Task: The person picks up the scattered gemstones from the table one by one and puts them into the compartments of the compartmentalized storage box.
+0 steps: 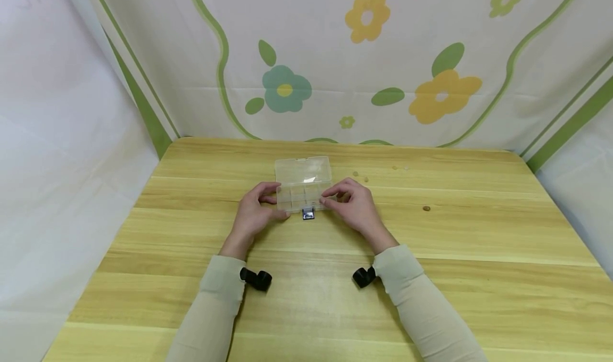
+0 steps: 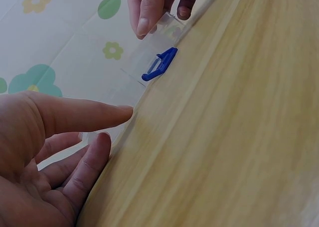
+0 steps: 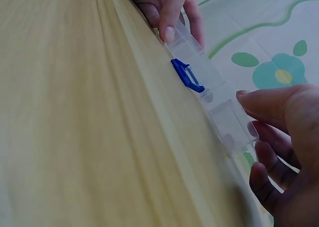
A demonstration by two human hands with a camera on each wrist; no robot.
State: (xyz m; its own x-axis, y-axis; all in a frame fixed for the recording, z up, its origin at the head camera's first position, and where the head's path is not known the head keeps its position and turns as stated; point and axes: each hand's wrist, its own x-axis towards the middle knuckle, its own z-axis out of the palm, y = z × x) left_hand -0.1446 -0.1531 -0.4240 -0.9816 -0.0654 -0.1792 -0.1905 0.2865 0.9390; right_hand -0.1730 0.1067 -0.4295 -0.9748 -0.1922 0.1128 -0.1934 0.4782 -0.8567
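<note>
A clear plastic compartment box lies on the table with its lid raised at the back. On its front edge is a blue latch. My left hand holds the box's left end, thumb along the front edge and fingers at the side. Over the right-hand compartments, my right hand has its thumb and forefinger bent inward; whether anything sits between the fingertips cannot be made out. Small pale roundish pieces show through the box's wall in the right wrist view.
A brown pebble-like piece lies right of the right hand. Behind that hand are several small pale or tan pieces. The wooden table ends at a flower-printed cloth. Each sleeve cuff carries a black camera.
</note>
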